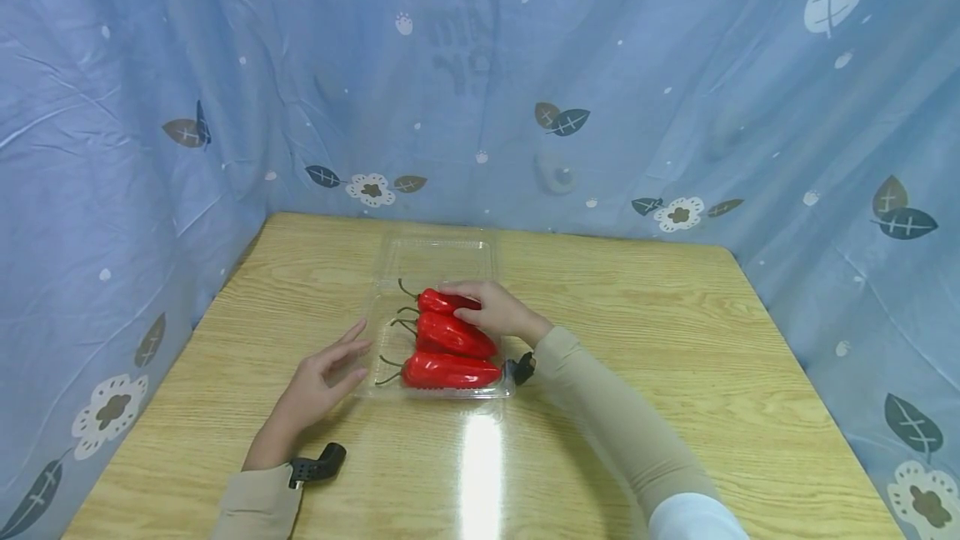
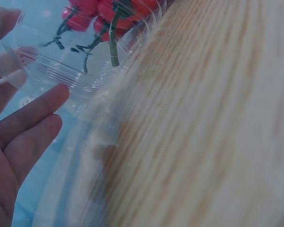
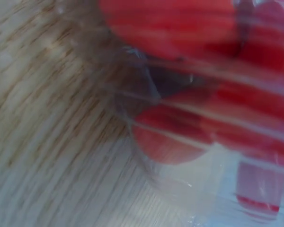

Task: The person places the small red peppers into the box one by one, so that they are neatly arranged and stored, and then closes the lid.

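A clear plastic clamshell box [image 1: 500,392] lies open on the table, its lid [image 1: 438,242] folded back at the far side. Several glossy red peppers lie in it side by side, green stems to the left: a front pepper [image 1: 450,371], middle peppers [image 1: 450,333] and a rear pepper [image 1: 432,302]. My right hand [image 1: 491,307] holds the rear pepper between thumb and fingers. At the box's left end is my left hand [image 1: 318,382], fingers extended and holding nothing; whether the fingertips touch the plastic, I cannot tell. Blurred peppers [image 3: 170,23] fill the right wrist view behind clear plastic, that hand hidden.
The wooden table [image 1: 637,315] extends around the box on both sides. Blue patterned cloth [image 1: 480,107] hangs behind the table and along both sides. Each wrist carries a black camera, the left camera [image 1: 322,465] close above the table.
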Motion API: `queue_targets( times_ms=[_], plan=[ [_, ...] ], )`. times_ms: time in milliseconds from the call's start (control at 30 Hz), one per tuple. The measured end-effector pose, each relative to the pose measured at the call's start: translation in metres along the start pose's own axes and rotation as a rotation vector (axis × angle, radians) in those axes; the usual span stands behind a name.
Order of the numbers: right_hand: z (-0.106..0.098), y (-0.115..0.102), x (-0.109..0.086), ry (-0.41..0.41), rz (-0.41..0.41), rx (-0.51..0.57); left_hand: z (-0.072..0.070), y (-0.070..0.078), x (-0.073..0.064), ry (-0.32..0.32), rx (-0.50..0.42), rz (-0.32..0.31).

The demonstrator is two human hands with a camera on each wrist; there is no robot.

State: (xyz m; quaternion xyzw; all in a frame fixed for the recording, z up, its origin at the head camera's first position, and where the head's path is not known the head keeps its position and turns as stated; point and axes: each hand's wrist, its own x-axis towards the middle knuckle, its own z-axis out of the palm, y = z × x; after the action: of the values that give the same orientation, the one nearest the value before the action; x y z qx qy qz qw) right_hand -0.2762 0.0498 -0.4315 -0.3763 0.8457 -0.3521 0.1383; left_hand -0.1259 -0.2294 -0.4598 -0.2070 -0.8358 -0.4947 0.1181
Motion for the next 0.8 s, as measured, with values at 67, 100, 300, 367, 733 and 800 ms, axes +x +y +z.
queue_targets(
  times_ms=[67,100,300,367,733,800],
  plan=[
    [-0.001,0.0,-0.001,0.01,-0.012,0.006,0.0,0.0,0.0,0.0,0.005,-0.002],
    [-0.002,0.0,-0.002,0.016,-0.014,0.01,0.001,-0.005,-0.001,0.0,0.004,0.0],
    [-0.009,0.004,-0.006,0.042,-0.004,0.084,0.005,-0.028,-0.004,0.0,0.005,-0.006],
    [-0.011,0.005,-0.007,0.046,0.0,0.11,0.004,-0.02,-0.003,0.0,0.004,-0.011],
    [-0.018,0.017,-0.015,0.103,0.024,0.161,0.0,0.0,0.0,-0.011,0.003,-0.021],
    [-0.02,0.019,-0.016,0.122,0.019,0.176,0.0,-0.002,0.0,-0.011,-0.001,-0.019]
  ],
)
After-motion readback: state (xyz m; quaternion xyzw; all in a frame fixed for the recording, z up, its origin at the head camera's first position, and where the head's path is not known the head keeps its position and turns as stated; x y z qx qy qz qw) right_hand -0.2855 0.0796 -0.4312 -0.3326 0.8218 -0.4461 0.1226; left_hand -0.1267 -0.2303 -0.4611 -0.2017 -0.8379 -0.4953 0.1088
